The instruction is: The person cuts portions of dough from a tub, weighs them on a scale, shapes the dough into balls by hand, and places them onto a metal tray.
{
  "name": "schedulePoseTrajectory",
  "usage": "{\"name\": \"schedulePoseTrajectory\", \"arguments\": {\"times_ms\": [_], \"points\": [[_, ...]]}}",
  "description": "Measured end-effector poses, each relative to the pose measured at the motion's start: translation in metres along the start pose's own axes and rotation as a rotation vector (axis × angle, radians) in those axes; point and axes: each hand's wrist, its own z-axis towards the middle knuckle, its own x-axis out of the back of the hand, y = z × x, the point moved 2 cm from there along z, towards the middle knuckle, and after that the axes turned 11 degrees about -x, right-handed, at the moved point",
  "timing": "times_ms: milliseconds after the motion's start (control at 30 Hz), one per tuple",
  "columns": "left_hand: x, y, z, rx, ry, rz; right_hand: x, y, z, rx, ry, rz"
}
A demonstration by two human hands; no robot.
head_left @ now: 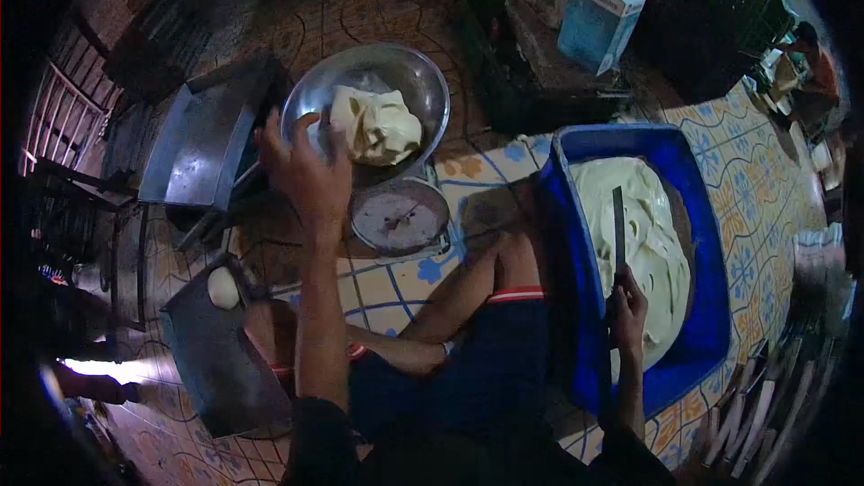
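Left hand [310, 171]: fingers spread, near round silver metal bowl [436, 94] of cream-coloured dough [382, 130] | Right hand [630, 310]: clasped on long flat dark blade [619, 225] over blue rectangular plastic tub [711, 243]

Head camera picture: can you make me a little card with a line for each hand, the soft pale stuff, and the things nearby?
Left hand: open, by the metal bowl; can't tell if it touches
Right hand: grip closed on a long flat blade
In the bowl: pale doughy lump
In the blue tub: bigger pale doughy mass, under the blade
On the dark tray: one small round pale lump
Beside the bowl: round dial, maybe a scale
Floor: patterned tiles
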Motion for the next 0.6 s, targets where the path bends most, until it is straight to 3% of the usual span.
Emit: {"name": "schedulePoseTrajectory", "arguments": {"times_ms": [67,133,167,200,233,300,367,400,467,600], "points": [[0.015,0.013,-0.042,0.179,0.168,-0.356,0.0,0.006,-0.002,-0.017,0.004,-0.044],[0.021,0.049,-0.101,0.346,0.116,-0.641,0.01,0.033,0.008,-0.056,-0.017,-0.046],[0.013,0.063,-0.137,0.266,0.091,-0.691,0.011,0.039,0.014,0.051,-0.008,-0.173],[0.019,0.086,-0.154,0.322,-0.114,-0.8,0.01,0.04,0.019,0.161,-0.002,-0.299],[0.016,0.101,-0.181,0.301,-0.291,-0.769,-0.001,0.018,0.009,-0.041,-0.086,-0.138],[0.024,0.139,-0.213,0.344,-0.542,-0.894,-0.003,0.016,0.009,-0.015,-0.089,-0.18],[0.033,0.171,-0.225,0.245,-0.555,-1.079,-0.004,0.015,0.01,0.021,-0.064,-0.239],[0.034,0.183,-0.235,0.246,-0.558,-1.079,-0.003,0.017,0.01,0.018,-0.064,-0.239],[0.034,0.203,-0.245,0.017,-0.615,-1.095,-0.001,0.019,0.011,0.018,-0.093,-0.269],[0.028,0.216,-0.238,-0.078,-0.702,-1.011,-0.006,0.017,0.007,0.088,-0.027,-0.258]]}}
